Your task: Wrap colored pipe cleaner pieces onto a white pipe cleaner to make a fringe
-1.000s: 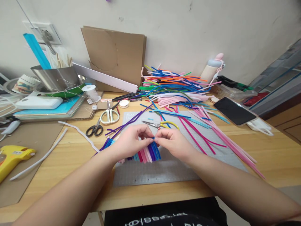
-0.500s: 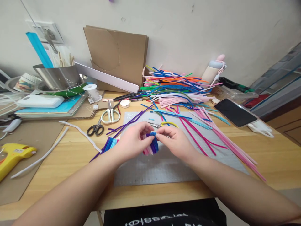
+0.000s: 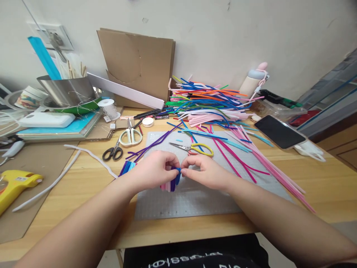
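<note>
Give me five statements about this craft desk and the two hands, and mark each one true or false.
1. Both hands, the left hand and the right hand, pinch a small bundle of pipe cleaners between them. True.
2. The bundle is held over the grey cutting mat. True.
3. The phone lies at the left edge of the desk. False: it lies at the right, screen dark.
4. The yellow-handled pliers are in the right hand. False: they lie on the mat, beyond the hands.
5. The yellow glue gun lies at the far left. True.
</note>
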`<state>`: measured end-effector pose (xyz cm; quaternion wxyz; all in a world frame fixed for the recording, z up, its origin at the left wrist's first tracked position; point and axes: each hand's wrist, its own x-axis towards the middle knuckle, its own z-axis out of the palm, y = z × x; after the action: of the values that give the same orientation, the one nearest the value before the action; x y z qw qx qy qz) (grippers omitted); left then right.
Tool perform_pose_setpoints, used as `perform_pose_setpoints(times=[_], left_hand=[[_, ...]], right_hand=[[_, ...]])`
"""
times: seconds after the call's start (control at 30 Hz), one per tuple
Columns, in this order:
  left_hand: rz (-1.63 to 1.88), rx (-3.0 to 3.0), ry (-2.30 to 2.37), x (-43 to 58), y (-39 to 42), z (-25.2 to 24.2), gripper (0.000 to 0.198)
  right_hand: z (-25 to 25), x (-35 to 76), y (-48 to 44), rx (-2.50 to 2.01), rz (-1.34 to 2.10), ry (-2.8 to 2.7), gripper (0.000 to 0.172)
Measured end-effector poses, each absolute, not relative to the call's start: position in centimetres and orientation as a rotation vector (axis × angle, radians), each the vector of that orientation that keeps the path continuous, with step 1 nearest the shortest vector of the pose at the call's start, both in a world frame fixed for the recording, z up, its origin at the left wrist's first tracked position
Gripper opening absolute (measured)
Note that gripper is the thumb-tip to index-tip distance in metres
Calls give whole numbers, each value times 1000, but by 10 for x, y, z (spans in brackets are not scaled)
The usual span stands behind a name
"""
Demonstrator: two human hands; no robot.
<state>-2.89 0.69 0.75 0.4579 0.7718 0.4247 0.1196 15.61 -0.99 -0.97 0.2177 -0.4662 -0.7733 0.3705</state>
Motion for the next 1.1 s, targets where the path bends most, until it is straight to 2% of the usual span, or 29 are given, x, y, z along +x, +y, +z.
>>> perform_pose_setpoints(times=[0.17, 0.27, 0.4, 0.73, 0.9, 1.1], left_hand=[[273, 2014, 1103, -27, 4, 8, 12], [242, 1958, 1116, -25, 2, 8, 13], [195, 1853, 1102, -26, 3, 9, 15], [55, 1813, 1053, -34, 12, 13, 28], [8, 1787, 1070, -34, 10, 11, 27], [-13, 1798, 1050, -35, 10, 4, 27]], right_hand=[[-9, 157, -13, -1360, 841, -2279, 19], [-8, 157, -14, -1376, 856, -2305, 20], [-9, 158, -11, -1289, 1079, -2239, 19], [-15, 162, -4, -1010, 1906, -1663, 14], [-17, 162, -5, -972, 2051, -1608, 14], [-16, 160, -8, -1039, 2030, -1667, 11]])
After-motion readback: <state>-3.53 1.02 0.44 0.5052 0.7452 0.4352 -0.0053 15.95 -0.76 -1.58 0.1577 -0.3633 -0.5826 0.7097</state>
